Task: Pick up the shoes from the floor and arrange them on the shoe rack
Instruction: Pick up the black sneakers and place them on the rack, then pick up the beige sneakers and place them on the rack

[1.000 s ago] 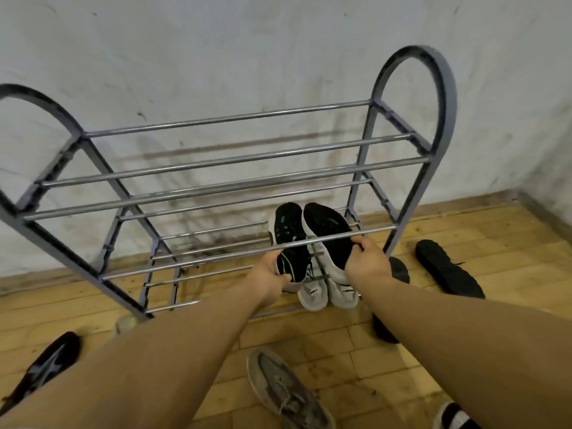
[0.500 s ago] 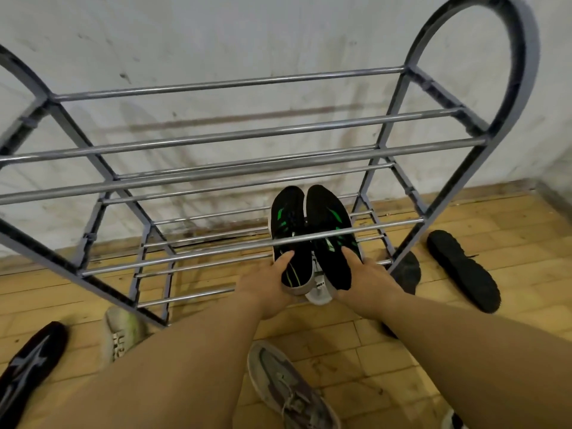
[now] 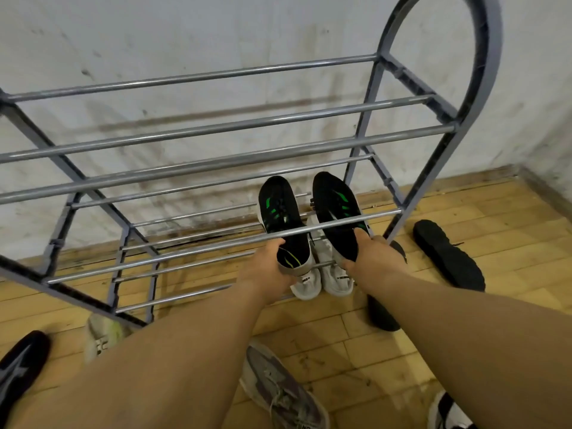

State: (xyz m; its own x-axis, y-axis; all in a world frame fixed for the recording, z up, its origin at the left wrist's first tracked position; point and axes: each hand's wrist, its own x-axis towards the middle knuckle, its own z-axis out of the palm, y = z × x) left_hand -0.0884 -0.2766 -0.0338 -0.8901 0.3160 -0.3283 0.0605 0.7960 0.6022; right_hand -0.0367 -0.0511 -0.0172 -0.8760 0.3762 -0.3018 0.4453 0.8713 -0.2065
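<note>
A grey metal shoe rack (image 3: 216,125) with several tiers of bars stands against the wall. Two black shoes with green marks lie on its middle tier at the right. My left hand (image 3: 266,270) grips the heel of the left black shoe (image 3: 280,218). My right hand (image 3: 371,255) grips the heel of the right black shoe (image 3: 335,209). A pair of white shoes (image 3: 322,277) sits on the bottom tier right below them, heels toward me.
More shoes lie on the wooden floor: a grey sneaker (image 3: 278,394) near my arms, a black shoe (image 3: 445,255) right of the rack, a dark shoe (image 3: 383,311) under my right forearm, a pale one (image 3: 102,332) and a black one (image 3: 18,370) at left.
The two black shoes have moved apart and settled on the middle tier's bars, uppers now up. My hands stay on their heels. The view has moved closer to the rack.
</note>
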